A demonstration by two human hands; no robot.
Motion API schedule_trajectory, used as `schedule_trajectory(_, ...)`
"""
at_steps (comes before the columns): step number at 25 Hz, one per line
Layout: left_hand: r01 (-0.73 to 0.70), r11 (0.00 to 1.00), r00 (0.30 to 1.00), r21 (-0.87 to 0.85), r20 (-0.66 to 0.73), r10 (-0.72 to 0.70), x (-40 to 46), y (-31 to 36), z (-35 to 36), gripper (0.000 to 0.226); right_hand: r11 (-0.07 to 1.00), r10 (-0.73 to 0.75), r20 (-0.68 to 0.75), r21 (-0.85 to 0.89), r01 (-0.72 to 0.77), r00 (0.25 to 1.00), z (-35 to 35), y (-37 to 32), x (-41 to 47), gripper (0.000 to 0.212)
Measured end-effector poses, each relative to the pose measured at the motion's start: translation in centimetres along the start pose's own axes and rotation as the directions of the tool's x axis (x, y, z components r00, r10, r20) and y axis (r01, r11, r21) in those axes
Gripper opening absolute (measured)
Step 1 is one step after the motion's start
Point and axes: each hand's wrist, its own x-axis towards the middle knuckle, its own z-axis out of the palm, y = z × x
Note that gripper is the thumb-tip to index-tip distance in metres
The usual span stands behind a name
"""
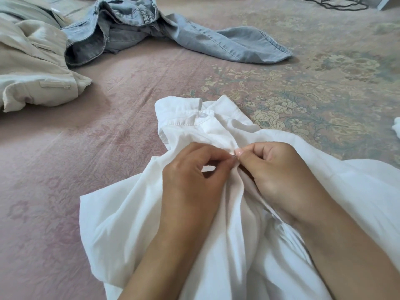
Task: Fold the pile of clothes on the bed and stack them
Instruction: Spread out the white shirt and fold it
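Note:
A white collared shirt (129, 213) lies spread on the bed in front of me, collar pointing away, its top button fastened. My left hand (190, 176) and my right hand (279, 172) meet at the shirt's front placket just below the collar. Each hand pinches the white fabric between thumb and fingertips, and the fingertips nearly touch. The cloth bunches into folds under both wrists. A light blue denim garment (194, 37) lies crumpled at the back, and a beige garment (32, 68) sits at the far left.
The bed cover (108, 131) is pink with a floral pattern that turns green and cream on the right. A black cable (337, 4) lies at the top right. A scrap of white cloth (396, 128) shows at the right edge.

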Motion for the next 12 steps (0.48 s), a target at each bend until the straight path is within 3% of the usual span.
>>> schedule_trajectory(2, 0.228, 0.952, 0.974, -0.204, 0.054, -0.221, 0.1, 0.8, -0.1, 0.006, 0.999, -0.034, 0.002, 0.029, 0.034, 0.999, 0.0, -0.1, 0.1, 0.028)
schedule_trajectory(5, 0.477, 0.742, 0.876, -0.471, 0.188, -0.444, 0.5, 1.3, -0.3, 0.011, 0.989, -0.146, 0.019, -0.030, 0.147, 0.989, 0.0, -0.6, 0.1, 0.024)
schedule_trajectory(7, 0.488, 0.710, 0.868, -0.508, 0.194, -0.457, 0.7, 1.2, -0.4, 0.015, 0.983, -0.184, 0.050, 0.009, 0.184, 0.982, 0.0, -0.9, 0.0, 0.021)
schedule_trajectory(12, 0.328, 0.794, 0.938, -0.513, 0.078, -0.337, 0.9, 1.0, -0.8, 0.013, 0.983, -0.177, 0.009, -0.046, 0.178, 0.984, 0.3, -0.9, -0.2, 0.022)
